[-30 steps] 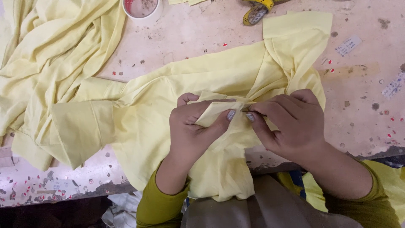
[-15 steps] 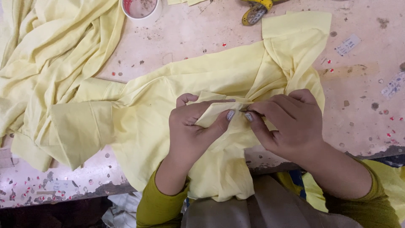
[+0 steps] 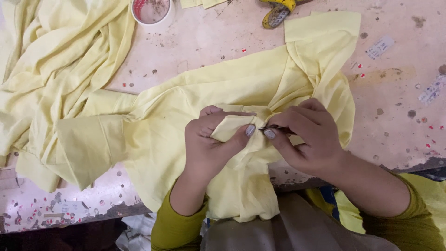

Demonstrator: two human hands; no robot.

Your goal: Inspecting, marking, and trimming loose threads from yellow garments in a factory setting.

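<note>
Yellow cloth covers much of the desk (image 3: 223, 35). A shirt (image 3: 195, 139) lies flat across the middle, and its lower part hangs over the near edge, toward the person's lap.

The left hand (image 3: 211, 144) grips a folded bit of the shirt, with the fingers curled over the top and the thumb pressed up against the fold. The right hand (image 3: 309, 137) is just beside it, pinched shut on a small thin dark tool (image 3: 272, 126). The tip of the tool touches the fold, right between the two thumbs. What kind of tool it is cannot be told, because most of it is hidden in the fingers. Both hands sit close to the near edge.

A sleeve (image 3: 88, 144) of the shirt spreads out toward the left edge. A big loose pile (image 3: 60, 60) of the same yellow cloth lies in the far left corner. A white cup (image 3: 152, 10) stands at the far edge, near the pile. A yellow tape measure (image 3: 278, 11) lies farther right along the far edge. Small paper tags (image 3: 380, 46) lie near the right edge. The desk is pale, stained and dotted with tiny scraps.
</note>
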